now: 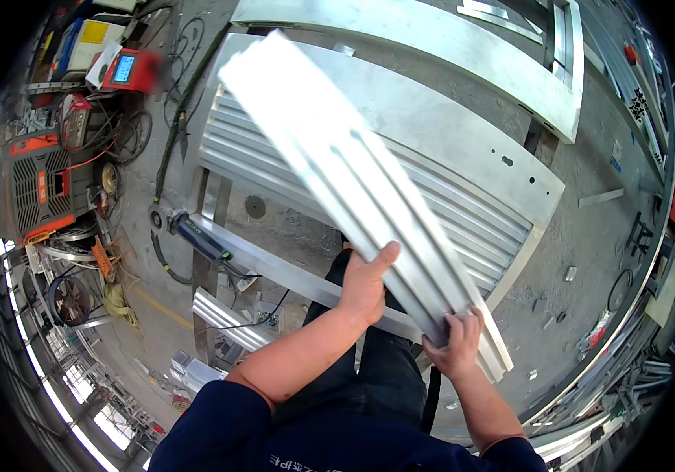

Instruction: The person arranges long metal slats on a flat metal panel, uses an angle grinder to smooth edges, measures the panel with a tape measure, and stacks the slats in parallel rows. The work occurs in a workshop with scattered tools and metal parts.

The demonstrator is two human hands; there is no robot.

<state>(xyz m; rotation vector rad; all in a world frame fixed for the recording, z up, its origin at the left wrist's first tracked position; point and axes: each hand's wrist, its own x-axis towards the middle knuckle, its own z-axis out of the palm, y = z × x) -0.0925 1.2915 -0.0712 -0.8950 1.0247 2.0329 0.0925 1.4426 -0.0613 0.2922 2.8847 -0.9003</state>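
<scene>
A long, ribbed silver metal slat [353,177] slants across the view, raised over the work, its far end at the upper left and its near end at the lower right. My left hand [367,287] grips its left edge with the thumb on top. Close to the near end, my right hand [457,344] has its fingers curled over the slat. Beneath lies a metal frame [471,126] with a wide flat plate and several similar slats [263,153] set side by side in it. The held slat hides part of them.
An angle grinder [200,238] rests on the bar at the left. More ribbed slats [231,318] lie at lower left. Another metal frame [416,31] stands at the back. A red machine with a screen [129,71], an orange-and-grey machine [38,189] and cables occupy the left floor.
</scene>
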